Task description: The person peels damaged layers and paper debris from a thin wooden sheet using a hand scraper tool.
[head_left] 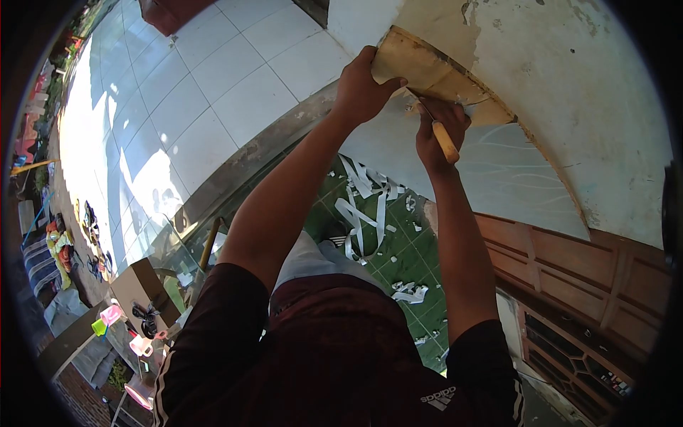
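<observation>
My left hand (pixel 363 88) is at the left edge of a tan, stained panel (pixel 434 64) on the wall. Its thumb sticks out over the panel, and the other fingers are bunched at the edge, partly hidden. Close to its right, my right hand (pixel 442 135) is closed around a tool with a wooden handle (pixel 446 142). A narrow metal part runs up from the handle toward the tan panel's lower edge; the tip is hard to make out. Below the tan area lies a pale sheet (pixel 512 153) with faint curved lines, and the border between them looks ragged.
White strips and scraps (pixel 363 213) lie on the green tiled floor (pixel 398 263) below me. White floor tiles (pixel 206 78) form a raised ledge at left. Brown wooden panelling (pixel 569 267) is at right. A cardboard box (pixel 144 292) stands at lower left.
</observation>
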### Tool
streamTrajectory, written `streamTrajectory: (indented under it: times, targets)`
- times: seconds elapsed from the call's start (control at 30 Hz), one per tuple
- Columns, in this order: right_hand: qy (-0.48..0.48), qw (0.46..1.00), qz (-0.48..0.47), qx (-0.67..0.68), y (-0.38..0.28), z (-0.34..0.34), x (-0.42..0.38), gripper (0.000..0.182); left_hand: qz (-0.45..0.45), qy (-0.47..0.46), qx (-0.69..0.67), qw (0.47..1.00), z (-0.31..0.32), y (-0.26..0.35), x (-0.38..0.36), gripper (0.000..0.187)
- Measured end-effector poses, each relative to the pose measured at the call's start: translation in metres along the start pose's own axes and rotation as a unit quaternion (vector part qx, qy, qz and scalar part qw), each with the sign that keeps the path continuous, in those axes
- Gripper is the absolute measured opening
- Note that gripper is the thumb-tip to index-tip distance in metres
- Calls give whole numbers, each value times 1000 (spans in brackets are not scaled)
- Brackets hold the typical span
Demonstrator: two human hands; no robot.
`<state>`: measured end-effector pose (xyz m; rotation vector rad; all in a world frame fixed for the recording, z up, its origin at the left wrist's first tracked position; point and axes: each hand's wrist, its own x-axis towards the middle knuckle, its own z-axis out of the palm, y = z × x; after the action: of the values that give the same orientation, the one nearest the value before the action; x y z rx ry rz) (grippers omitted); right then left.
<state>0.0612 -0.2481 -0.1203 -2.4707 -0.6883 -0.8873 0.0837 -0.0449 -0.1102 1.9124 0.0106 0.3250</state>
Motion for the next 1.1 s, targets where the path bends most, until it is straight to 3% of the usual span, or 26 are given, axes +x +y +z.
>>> streamTrajectory:
  times: [0.2, 0.3, 0.7, 1.0, 1.1]
  targets:
    - [-24, 1000, 7, 14, 4, -1, -6, 22, -8, -8, -11, 1000, -3, 0, -2, 62]
    - [-20, 1000, -14, -19, 1, -4, -3, 10, -1, -4, -9, 1000, -2, 3, -2, 61]
    - [-31, 999, -19, -25, -3, -5, 7, 9, -12, 8, -7, 1000, 3, 6, 4, 64]
    - [-56, 994, -45, 83, 5, -29, 0, 24, -13, 8, -34, 999, 2, 5, 0, 61]
    - [53, 994, -94, 19, 3, -75, 14, 30, 7, 33, -104, 994, 9, -4, -8, 63]
